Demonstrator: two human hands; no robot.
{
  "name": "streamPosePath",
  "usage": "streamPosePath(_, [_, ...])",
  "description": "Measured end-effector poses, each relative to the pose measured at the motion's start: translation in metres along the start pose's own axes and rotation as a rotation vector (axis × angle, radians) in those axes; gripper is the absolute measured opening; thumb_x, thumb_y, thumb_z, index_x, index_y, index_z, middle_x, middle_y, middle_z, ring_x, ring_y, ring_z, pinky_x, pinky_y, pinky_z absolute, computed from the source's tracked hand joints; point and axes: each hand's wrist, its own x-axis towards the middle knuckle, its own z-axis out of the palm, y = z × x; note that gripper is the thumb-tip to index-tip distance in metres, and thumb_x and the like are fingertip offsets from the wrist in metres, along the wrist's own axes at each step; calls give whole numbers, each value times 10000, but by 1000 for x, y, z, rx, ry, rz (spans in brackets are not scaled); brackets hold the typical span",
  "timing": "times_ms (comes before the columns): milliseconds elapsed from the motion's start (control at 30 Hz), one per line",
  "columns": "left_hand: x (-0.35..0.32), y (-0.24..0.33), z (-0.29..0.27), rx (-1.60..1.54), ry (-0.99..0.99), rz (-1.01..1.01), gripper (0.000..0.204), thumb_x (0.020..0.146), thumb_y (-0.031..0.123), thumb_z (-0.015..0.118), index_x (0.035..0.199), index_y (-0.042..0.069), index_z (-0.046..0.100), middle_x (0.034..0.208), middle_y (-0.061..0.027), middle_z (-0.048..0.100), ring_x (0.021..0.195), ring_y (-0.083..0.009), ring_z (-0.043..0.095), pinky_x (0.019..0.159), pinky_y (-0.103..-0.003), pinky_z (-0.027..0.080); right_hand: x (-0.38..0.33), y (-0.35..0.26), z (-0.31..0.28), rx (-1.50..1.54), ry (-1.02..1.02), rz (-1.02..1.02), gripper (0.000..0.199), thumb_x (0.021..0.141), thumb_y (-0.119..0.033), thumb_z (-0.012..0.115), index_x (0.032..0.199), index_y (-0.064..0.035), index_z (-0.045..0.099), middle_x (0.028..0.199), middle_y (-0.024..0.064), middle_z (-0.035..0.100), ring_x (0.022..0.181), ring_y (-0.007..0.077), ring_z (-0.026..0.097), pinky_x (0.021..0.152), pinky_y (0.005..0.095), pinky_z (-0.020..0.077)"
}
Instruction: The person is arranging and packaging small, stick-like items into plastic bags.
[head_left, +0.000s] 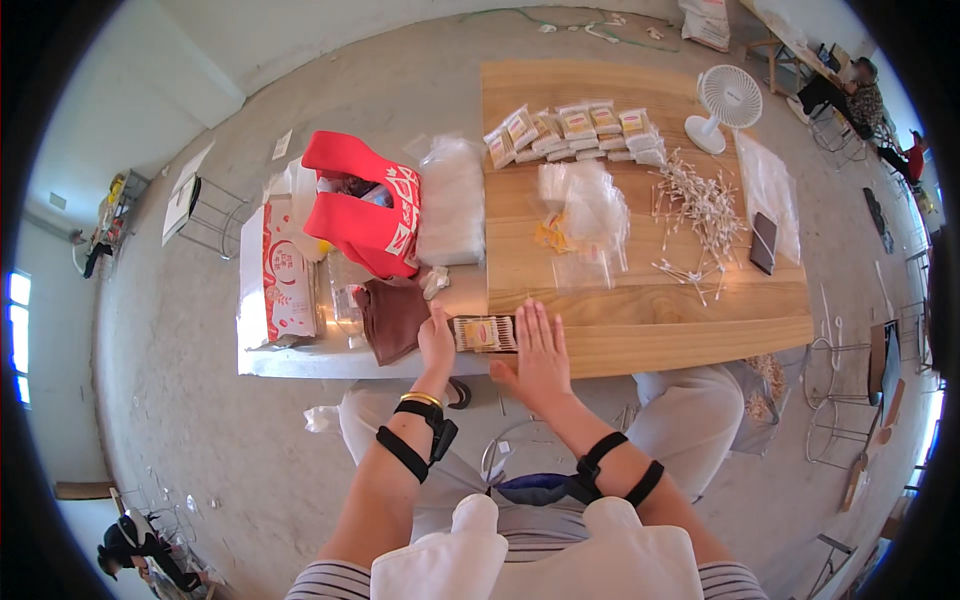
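Observation:
A small clear bag of cotton swabs (484, 333) with a yellow label lies near the front edge of the table, on something dark that shows only at its rim. My left hand (436, 342) stands edge-on at the bag's left end, fingers stretched forward. At the right end, my right hand (541, 352) is laid flat, its fingers straight and close together. Neither hand wraps round the bag. Beyond my right hand are a stack of clear empty bags (592, 205), some yellow labels (552, 233) and a heap of loose cotton swabs (703, 212).
Filled swab packs (577, 125) are piled at the back, near a white fan (728, 97). A dark phone (763, 243) lies at the right. Leftward are a red bag (365, 215), plastic sleeves (450, 215), a brown cloth-like piece (390, 320) and a printed carton (287, 275).

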Motion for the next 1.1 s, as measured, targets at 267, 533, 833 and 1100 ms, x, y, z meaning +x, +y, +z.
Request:
streamPosePath(267, [11,-7,12,231,-130,198,563,1027,452,474,816,-43,637,736,-277,608,704,-420,618,675,-498,454,10,-15,-3,-17,-64,-42,970,901,-591,560,1551,51,235,1651,202,170,1548,317,113,1247,498,88])
streamPosePath(533, [-3,4,-24,247,-110,202,445,1031,409,462,1012,3,642,950,-236,668,890,-401,637,806,-501,482,1,58,-39,328,267,-128,562,881,-272,672,1365,-29,521,1414,196,488,1275,403,470,1082,533,350])
streamPosePath(833, [-109,72,8,427,-335,843,473,896,240,663,1277,6,508,1329,-205,493,1298,-412,433,1105,-534,314,1,240,-84,-109,531,396,405,813,-199,728,1194,-95,635,1305,136,534,1282,345,444,1079,488,351])
streamPosePath(1100, [-142,120,86,540,-623,1086,777,873,236,669,1498,-33,294,1582,-258,237,1485,-450,196,1223,-543,153,-4,195,-66,67,445,205,84,791,-149,705,857,-115,667,1026,53,575,1084,295,505,965,455,403])
